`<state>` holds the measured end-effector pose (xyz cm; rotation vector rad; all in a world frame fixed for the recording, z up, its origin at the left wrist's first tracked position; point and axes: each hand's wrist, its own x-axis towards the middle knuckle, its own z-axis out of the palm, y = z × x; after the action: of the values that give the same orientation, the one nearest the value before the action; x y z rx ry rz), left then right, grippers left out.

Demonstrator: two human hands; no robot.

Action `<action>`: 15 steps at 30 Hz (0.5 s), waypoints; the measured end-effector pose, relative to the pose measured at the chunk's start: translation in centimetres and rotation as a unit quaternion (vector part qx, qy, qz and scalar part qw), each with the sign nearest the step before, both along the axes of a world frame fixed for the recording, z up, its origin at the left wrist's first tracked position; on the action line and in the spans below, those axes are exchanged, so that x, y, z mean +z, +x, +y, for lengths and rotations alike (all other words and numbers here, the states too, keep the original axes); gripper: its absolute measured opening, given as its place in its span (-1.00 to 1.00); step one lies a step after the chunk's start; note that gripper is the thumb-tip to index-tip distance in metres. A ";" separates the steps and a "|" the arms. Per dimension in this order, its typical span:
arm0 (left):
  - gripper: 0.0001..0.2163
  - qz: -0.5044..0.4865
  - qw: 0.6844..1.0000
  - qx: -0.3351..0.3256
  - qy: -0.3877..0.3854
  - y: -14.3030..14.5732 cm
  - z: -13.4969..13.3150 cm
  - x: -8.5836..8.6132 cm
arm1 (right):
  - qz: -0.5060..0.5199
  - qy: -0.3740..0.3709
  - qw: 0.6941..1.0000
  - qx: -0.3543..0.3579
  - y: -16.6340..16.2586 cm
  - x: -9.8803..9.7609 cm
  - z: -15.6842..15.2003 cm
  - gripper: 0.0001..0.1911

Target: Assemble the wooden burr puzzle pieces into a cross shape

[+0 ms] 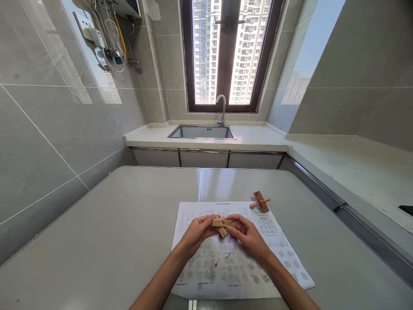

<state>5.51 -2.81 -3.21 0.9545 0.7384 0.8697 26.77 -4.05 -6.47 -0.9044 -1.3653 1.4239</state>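
My left hand [200, 229] and my right hand [244, 231] meet above a printed sheet [222, 271]. Between them is a small group of light notched wooden puzzle pieces [221, 223]. One piece lies crosswise, and another slants down below it toward me. The left fingers grip the left end, while the right thumb and fingers pinch the right end. How the pieces interlock is partly hidden by the fingers. Rows of small line diagrams cover the sheet. At its upper right corner lies a darker wooden puzzle assembly [260, 202], a flat piece with a rod across it.
The sheet lies on a large pale table [106, 232] with a seam down its middle. Beyond are a counter [258, 134], a sink [202, 126] and a faucet [222, 110] under a window. Another counter [361, 168] runs along the right; a tiled wall [41, 142] borders the left.
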 end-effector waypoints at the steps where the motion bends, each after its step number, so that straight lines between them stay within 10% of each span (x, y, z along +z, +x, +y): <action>1: -0.70 -0.003 1.000 -0.008 0.000 -0.1 0.0 0.1 | 0.008 -0.001 1.000 0.004 0.1 0.0 0.0 -0.59; 15: -0.63 0.055 0.998 -0.032 0.001 -0.6 0.2 -0.6 | -0.032 0.056 0.997 0.030 0.6 0.4 -0.2 -0.67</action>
<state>4.93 -2.66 -3.79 1.0276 0.7966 0.7673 27.35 -4.23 -6.08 -0.8497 -1.5164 1.3591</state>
